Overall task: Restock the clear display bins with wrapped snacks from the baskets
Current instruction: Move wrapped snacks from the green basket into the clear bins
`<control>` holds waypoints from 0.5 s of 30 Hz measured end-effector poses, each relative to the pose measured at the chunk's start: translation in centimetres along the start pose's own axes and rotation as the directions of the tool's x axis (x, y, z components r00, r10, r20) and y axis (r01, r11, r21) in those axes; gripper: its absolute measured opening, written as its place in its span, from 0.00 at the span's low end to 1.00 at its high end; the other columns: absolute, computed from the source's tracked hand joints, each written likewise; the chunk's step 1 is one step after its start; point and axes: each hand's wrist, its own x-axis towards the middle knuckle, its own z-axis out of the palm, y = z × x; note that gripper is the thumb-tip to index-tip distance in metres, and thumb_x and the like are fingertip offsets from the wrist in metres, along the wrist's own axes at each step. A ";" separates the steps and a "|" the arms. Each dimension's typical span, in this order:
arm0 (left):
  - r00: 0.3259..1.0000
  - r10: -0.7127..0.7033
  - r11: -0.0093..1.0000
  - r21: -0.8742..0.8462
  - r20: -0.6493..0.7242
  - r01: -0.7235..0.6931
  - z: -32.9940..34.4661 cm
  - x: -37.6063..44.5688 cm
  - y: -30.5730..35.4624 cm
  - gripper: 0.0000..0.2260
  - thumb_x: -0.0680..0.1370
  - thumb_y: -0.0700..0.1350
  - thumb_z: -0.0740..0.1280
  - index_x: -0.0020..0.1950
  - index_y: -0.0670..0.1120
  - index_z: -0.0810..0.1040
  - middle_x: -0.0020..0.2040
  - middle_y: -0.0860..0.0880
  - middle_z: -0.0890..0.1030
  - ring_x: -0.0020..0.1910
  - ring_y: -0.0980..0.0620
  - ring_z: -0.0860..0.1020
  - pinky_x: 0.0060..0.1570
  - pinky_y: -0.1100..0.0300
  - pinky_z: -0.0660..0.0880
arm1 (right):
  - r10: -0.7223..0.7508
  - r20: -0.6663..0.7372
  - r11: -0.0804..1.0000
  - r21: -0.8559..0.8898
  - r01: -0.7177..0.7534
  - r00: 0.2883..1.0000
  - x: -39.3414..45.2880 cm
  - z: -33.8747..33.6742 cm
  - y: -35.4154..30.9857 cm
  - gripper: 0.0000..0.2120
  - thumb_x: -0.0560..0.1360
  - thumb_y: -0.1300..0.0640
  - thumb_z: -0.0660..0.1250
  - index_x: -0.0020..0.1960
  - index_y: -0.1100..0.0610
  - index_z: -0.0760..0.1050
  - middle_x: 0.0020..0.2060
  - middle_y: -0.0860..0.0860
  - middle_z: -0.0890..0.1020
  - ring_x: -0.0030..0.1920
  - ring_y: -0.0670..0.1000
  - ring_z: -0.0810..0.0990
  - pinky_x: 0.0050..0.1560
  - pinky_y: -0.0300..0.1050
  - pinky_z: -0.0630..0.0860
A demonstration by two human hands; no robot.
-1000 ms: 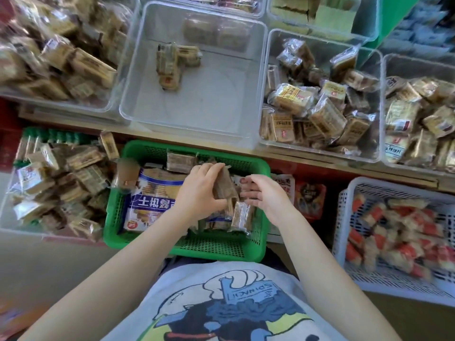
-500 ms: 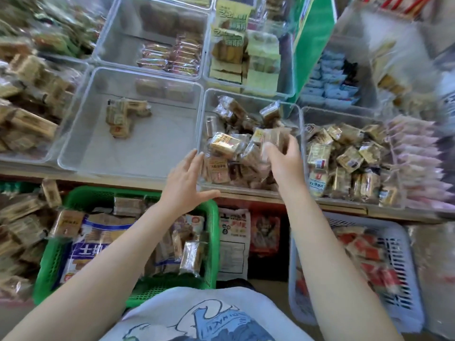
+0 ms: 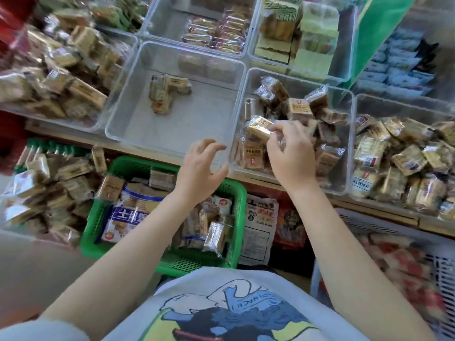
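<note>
Head view: right hand (image 3: 291, 153) pinches glossy rectangular snack packet (image 3: 258, 129) over clear bin (image 3: 347, 143); left hand (image 3: 200, 163) released, empty.

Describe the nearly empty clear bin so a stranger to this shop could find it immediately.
Start at the green basket below the shelf edge. Directly above it sits the nearly empty clear bin, just beyond the left hand. Unlike its heaped neighbours, it holds only one small cluster of wrapped snacks.

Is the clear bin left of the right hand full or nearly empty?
Nearly empty: the clear bin holds one small cluster of wrapped snacks; its floor is mostly bare.
</note>
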 end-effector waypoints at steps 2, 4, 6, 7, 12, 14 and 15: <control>0.998 -0.029 0.999 0.034 -0.050 0.031 -0.8 -2.5 -1.9 0.11 0.78 0.48 0.67 0.58 0.46 0.78 0.52 0.51 0.78 0.53 0.53 0.74 0.54 0.59 0.72 | -0.040 0.181 0.991 0.133 0.016 0.983 -3.7 1.0 -1.7 0.08 0.79 0.60 0.61 0.51 0.58 0.79 0.42 0.48 0.79 0.39 0.45 0.74 0.42 0.33 0.70; 0.985 -0.157 0.985 0.086 0.076 0.151 -0.7 -5.2 -4.8 0.09 0.79 0.48 0.65 0.55 0.47 0.79 0.48 0.54 0.77 0.49 0.53 0.76 0.46 0.60 0.73 | 0.057 0.487 0.981 0.136 -0.140 0.872 -6.9 3.1 -2.0 0.08 0.80 0.58 0.61 0.49 0.55 0.79 0.40 0.46 0.78 0.39 0.45 0.74 0.40 0.40 0.72; 0.941 -0.288 0.943 0.224 0.176 0.246 0.3 -7.2 -8.1 0.11 0.79 0.48 0.65 0.60 0.47 0.78 0.56 0.51 0.77 0.56 0.50 0.75 0.49 0.59 0.73 | 0.205 0.701 0.954 0.013 -0.299 0.683 -9.6 5.5 -1.4 0.08 0.81 0.56 0.61 0.48 0.54 0.79 0.40 0.47 0.79 0.41 0.49 0.76 0.41 0.44 0.72; 0.917 -0.340 0.918 0.284 0.209 0.276 0.8 -7.9 -9.5 0.16 0.79 0.49 0.66 0.65 0.46 0.75 0.62 0.48 0.75 0.61 0.48 0.73 0.53 0.57 0.74 | 0.258 0.744 0.941 -0.050 -0.334 0.616 -10.7 6.4 -1.1 0.09 0.81 0.56 0.60 0.49 0.54 0.79 0.41 0.49 0.80 0.42 0.51 0.77 0.41 0.46 0.73; 0.868 -0.404 0.862 0.439 0.290 0.254 3.7 -7.7 -12.4 0.34 0.76 0.54 0.70 0.77 0.46 0.60 0.73 0.43 0.68 0.68 0.43 0.69 0.62 0.48 0.75 | 0.382 0.766 0.909 -0.209 -0.361 0.517 -13.0 8.3 -0.9 0.10 0.82 0.54 0.59 0.55 0.54 0.78 0.47 0.51 0.82 0.40 0.50 0.79 0.41 0.46 0.76; 0.865 -0.412 0.855 0.450 0.285 0.259 4.9 -6.9 -12.5 0.38 0.75 0.56 0.71 0.78 0.47 0.56 0.73 0.41 0.67 0.68 0.42 0.70 0.61 0.48 0.76 | 0.399 0.755 0.903 -0.227 -0.364 0.519 -13.1 8.5 -1.3 0.10 0.82 0.53 0.59 0.55 0.53 0.78 0.46 0.50 0.82 0.38 0.49 0.78 0.38 0.45 0.74; 0.867 -0.418 0.856 0.437 0.270 0.277 5.4 -6.4 -12.5 0.39 0.75 0.57 0.72 0.79 0.46 0.56 0.72 0.40 0.67 0.67 0.41 0.71 0.59 0.48 0.76 | 0.403 0.749 0.902 -0.229 -0.365 0.525 -13.0 8.6 -1.5 0.10 0.82 0.53 0.59 0.55 0.53 0.77 0.46 0.50 0.82 0.40 0.49 0.79 0.39 0.45 0.75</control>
